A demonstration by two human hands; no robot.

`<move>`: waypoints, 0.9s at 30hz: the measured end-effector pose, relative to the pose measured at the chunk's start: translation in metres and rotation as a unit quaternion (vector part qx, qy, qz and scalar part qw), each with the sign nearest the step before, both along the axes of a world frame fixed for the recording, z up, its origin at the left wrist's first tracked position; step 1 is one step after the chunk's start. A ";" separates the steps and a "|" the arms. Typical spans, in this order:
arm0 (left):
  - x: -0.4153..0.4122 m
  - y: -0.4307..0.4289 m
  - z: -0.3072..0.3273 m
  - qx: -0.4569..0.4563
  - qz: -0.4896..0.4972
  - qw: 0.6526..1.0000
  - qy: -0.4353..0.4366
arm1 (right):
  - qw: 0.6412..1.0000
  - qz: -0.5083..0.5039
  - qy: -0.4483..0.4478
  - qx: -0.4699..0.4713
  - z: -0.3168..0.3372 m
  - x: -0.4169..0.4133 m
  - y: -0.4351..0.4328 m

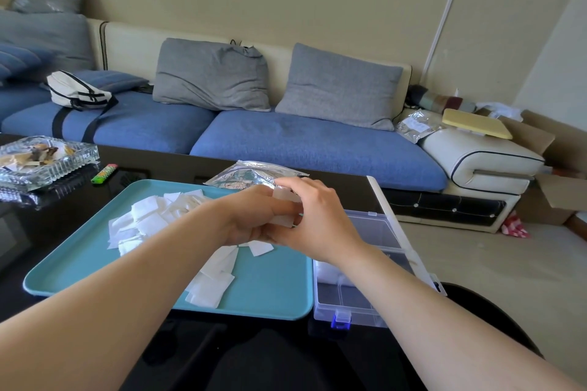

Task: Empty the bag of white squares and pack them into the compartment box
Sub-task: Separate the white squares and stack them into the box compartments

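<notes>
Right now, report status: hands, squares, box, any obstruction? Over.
Hands: left hand and right hand together hold stack of squares above tray. More loose squares on tray; bag behind it. Open compartment box beside tray, nothing blocking.

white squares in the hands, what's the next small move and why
Probably carry the stack of white squares right and lower it into a free compartment of the box. The left hand and right hand both hold it above the tray, and the box lies open just beside the tray.
</notes>
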State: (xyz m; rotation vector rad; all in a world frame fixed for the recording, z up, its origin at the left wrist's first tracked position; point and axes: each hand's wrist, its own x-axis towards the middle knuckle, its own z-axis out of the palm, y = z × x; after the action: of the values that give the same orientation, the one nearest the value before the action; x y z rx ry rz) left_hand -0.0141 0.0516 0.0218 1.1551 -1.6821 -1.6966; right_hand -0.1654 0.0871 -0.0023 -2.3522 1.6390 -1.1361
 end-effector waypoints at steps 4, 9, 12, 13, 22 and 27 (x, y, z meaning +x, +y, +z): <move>-0.001 -0.003 -0.005 -0.007 0.013 1.000 -0.003 | 1.000 -0.003 0.008 0.000 0.001 0.000 0.002; -0.002 -0.001 -0.005 -0.027 0.020 0.999 -0.016 | 1.000 0.012 0.005 0.008 0.000 -0.001 0.001; -0.002 0.000 -0.004 -0.032 0.023 0.999 -0.026 | 1.000 0.023 0.000 0.018 0.001 -0.002 0.004; -0.003 0.000 -0.004 -0.032 0.027 0.999 -0.025 | 1.000 0.023 -0.003 0.017 0.002 -0.002 0.003; -0.007 0.003 -0.002 -0.031 0.029 0.999 -0.024 | 0.999 0.018 0.034 -0.006 0.007 0.004 0.010; -0.008 0.003 -0.003 -0.021 0.030 0.999 -0.019 | 0.999 0.009 0.040 0.008 0.004 0.004 0.006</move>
State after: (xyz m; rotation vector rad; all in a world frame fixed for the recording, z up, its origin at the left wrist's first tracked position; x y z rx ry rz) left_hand -0.0220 0.0547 0.0190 1.2116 -1.6810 -1.6056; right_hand -0.1619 0.0933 0.0019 -2.4285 1.6400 -1.0356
